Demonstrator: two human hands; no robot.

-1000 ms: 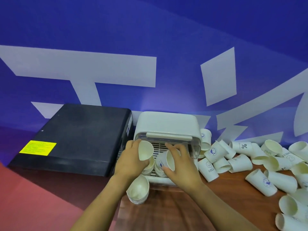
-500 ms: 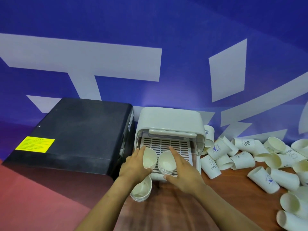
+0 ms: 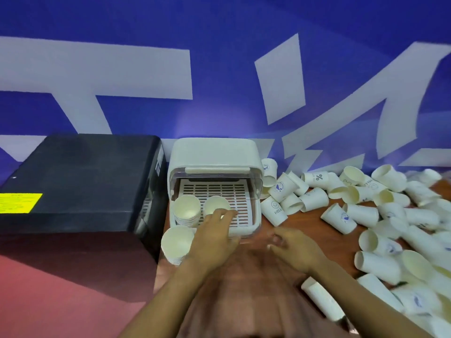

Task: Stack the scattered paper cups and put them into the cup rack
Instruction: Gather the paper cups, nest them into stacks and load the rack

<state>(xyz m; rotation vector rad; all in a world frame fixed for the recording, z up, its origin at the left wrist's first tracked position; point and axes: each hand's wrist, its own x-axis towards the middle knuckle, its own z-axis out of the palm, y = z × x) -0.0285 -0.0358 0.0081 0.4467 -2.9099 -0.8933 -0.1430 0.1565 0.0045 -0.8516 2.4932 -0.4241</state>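
The fingertips [image 3: 225,212] of the left hand [image 3: 212,230] are curled over the near rim of the right-hand cup stack [image 3: 216,206] inside the cup rack [image 3: 214,157], and that stack is pinched at its front edge; the hand itself is laid across the rack's front lip. The fingers [image 3: 277,239] of the right hand [image 3: 295,247] are loosely bent and blurred just in front of the rack's near right corner; nothing is held by them, and whether they are spread or together cannot be told. Inside the rack, a slotted tray [image 3: 234,193] is seen, and a second, taller cup stack [image 3: 186,211] is stood upright at the tray's left front, just beside the pinched stack. Outside the rack, against its near left corner, a third cup stack [image 3: 177,242] is stood mouth up on the wooden table [image 3: 314,230]. To the right of the rack, a heap of scattered paper cups [image 3: 361,203] is spread over the table, most lying on their sides, some printed with small blue marks. One long lying stack of cups [image 3: 322,301] is placed well in front of the rack, toward the right. To the left of the rack, touching or nearly touching it, a black box [image 3: 80,181] with a yellow label [image 3: 19,202] is set. Behind the rack a blue wall [image 3: 219,45] with large white shapes is seen.
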